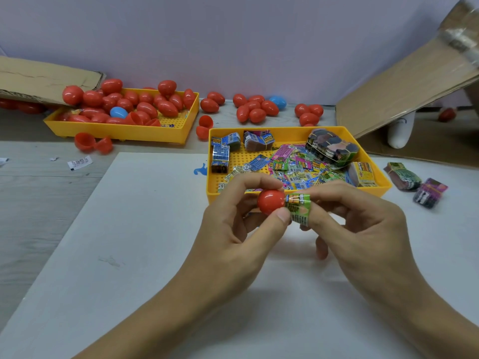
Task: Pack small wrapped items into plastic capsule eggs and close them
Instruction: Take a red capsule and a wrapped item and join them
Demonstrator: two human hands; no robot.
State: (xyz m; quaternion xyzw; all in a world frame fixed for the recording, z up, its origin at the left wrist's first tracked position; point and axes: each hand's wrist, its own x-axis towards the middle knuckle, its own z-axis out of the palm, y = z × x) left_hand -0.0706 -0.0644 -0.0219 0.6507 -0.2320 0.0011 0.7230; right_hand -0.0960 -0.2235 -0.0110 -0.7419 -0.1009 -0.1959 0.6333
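Far to the left of the fingers and farther back, a yellow tray (124, 132) sits on the surface (129, 255). It holds a pile of red eggs (145, 104) and one blue egg (118, 112). An open red egg (93, 143) lies just in front of that tray, and a torn piece of cardboard (44, 79) leans over its back left corner.

The left hand (233, 229) holds a red egg half (270, 205). Its thumb and fingers (282, 216) pinch round the half. The right hand (357, 224) is right beside it, and its fingers (318, 206) grip a small green wrapped packet (299, 207). One end of the packet touches the mouth of the egg half. You cannot tell how far in it goes.

Just behind the fingers is a second yellow tray (383, 189). It is full of bright little packets (295, 167), with some blue bundles (221, 154) at its left end. Far behind it, more red eggs (255, 110) lie loose by the wall.

To the right of the fingers, two small bundles (414, 182) rest on the surface. Far back on the right, a big sheet of cardboard (404, 92) slopes up.
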